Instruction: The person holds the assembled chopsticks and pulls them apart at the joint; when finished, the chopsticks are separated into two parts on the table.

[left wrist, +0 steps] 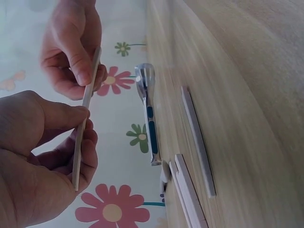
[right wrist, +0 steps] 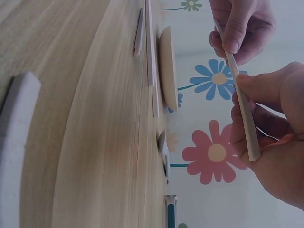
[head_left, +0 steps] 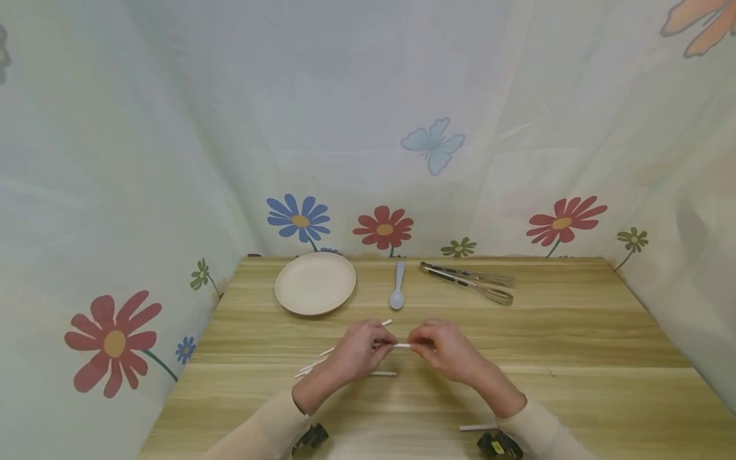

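A thin white stick [head_left: 402, 345] is held level between both hands above the table. My left hand [head_left: 356, 351] pinches one half with thumb and fingertips, and my right hand [head_left: 451, 350] pinches the other half. In the left wrist view the stick [left wrist: 80, 147] is straight and flat-sided, its lower end resting across the left fingers. Seen from the right wrist, the stick [right wrist: 247, 118] runs past the right thumb toward the palm. Several similar white sticks [head_left: 313, 365] lie under and beside the left hand, partly hidden by it.
At the back of the wooden table [head_left: 575, 332] stand a beige plate [head_left: 315, 283], a light-blue spoon [head_left: 397, 294] and metal tongs [head_left: 468, 281]. Another white stick [head_left: 477, 427] lies by the right sleeve. Flower-printed curtains [head_left: 322, 128] enclose the table's back and sides.
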The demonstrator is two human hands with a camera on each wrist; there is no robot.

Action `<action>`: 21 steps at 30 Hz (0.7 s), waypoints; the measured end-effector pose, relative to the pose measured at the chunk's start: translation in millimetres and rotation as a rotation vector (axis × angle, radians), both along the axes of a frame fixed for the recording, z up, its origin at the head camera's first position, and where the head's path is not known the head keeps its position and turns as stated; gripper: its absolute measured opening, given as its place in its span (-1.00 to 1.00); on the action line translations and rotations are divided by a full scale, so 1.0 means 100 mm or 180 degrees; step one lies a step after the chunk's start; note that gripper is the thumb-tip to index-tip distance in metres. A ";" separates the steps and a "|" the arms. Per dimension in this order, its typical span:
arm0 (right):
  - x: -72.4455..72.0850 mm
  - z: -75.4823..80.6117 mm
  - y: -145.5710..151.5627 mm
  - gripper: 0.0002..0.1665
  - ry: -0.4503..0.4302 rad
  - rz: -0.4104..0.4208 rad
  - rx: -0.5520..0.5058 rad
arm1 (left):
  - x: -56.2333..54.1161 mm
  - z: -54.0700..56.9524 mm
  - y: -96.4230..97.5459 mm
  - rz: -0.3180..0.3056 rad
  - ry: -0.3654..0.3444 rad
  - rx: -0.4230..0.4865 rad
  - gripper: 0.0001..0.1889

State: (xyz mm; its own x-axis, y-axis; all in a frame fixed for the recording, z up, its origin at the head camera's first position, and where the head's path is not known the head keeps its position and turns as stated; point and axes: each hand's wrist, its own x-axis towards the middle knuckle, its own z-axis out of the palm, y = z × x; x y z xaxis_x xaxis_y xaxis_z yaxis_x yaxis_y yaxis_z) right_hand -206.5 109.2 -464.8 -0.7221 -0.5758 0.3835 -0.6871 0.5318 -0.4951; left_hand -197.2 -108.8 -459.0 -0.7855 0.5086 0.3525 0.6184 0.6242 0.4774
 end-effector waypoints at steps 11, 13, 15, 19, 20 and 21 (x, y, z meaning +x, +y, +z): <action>0.00 -0.06 -0.02 -0.93 0.0401 0.0047 0.0020 | 0.02 -0.05 0.00 0.0010 0.0167 -0.0057 -0.95; 0.01 -0.07 -0.03 -0.93 0.0514 0.0076 0.0017 | 0.03 -0.05 0.00 0.0024 0.0227 -0.0087 -0.95; 0.03 -0.07 -0.04 -0.92 0.0556 0.0076 0.0015 | 0.05 -0.05 0.00 0.0032 0.0280 -0.0127 -0.96; 0.06 -0.06 -0.02 -0.87 0.0571 0.0030 -0.0018 | 0.05 -0.02 0.03 0.0066 0.0294 -0.0224 -0.94; 0.06 -0.05 -0.01 -0.87 0.0570 0.0016 -0.0029 | 0.05 -0.01 0.04 0.0062 0.0296 -0.0230 -0.94; 0.06 -0.05 0.00 -0.86 0.0578 0.0015 -0.0032 | 0.04 -0.01 0.05 0.0046 0.0305 -0.0230 -0.94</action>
